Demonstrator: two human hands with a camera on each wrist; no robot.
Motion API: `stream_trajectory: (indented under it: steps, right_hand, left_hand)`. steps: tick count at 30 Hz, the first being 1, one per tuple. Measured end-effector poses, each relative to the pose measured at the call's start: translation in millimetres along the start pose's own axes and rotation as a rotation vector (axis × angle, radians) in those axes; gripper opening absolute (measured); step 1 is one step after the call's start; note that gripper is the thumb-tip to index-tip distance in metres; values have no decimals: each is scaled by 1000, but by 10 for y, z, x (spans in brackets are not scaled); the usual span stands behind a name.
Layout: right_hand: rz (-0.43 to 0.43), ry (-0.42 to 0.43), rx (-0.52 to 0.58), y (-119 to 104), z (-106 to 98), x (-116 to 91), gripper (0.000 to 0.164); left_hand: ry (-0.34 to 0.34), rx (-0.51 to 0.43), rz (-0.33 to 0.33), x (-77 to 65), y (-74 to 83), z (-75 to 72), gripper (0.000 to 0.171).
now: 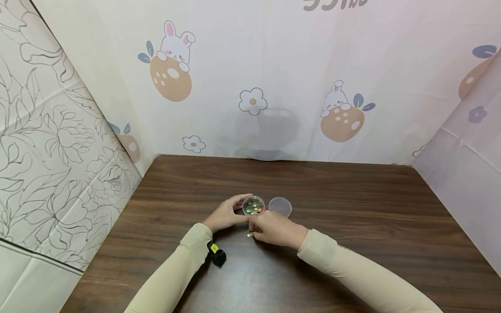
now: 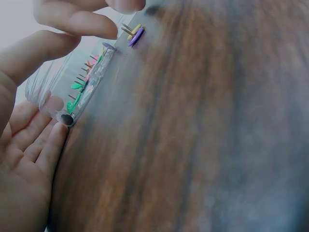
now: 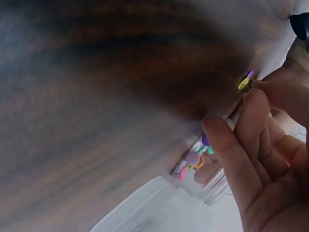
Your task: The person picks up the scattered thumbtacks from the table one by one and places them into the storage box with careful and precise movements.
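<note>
A clear round container [image 1: 253,196] on the table has several coloured thumbtacks inside, among them green [image 2: 71,107] and pink [image 3: 182,174] ones. My left hand [image 1: 226,214] holds it from the left side, with fingers along its wall and the thumb nearer me. Just in front of the container, my right hand [image 1: 275,227] brings thumb and forefinger together at the pin of a yellow thumbtack [image 3: 243,84]. A purple thumbtack [image 2: 137,37] lies right beside the yellow one, its pin pointing up. The round clear lid [image 1: 281,206] lies to the right of the container, behind my right hand.
The brown wood-grain table [image 1: 364,208] reaches back to a printed curtain [image 1: 219,69] with rabbits and flowers. Another curtain [image 1: 51,121] borders the left side. A black device [image 1: 218,256] is strapped at my left wrist, close over the table.
</note>
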State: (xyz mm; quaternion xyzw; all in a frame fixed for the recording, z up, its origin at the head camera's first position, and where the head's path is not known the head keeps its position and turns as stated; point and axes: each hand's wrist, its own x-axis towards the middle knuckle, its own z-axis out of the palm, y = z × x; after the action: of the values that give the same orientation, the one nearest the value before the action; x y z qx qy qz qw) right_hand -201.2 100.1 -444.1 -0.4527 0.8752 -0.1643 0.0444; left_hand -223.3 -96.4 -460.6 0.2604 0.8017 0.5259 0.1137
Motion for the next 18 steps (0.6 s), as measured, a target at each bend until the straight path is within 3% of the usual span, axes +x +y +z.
stream_trajectory:
  steps: [18]
  right_hand:
    - [26, 21, -104, -38, 55, -2, 9]
  left_hand:
    - [5, -16, -4, -6, 37, 6, 66]
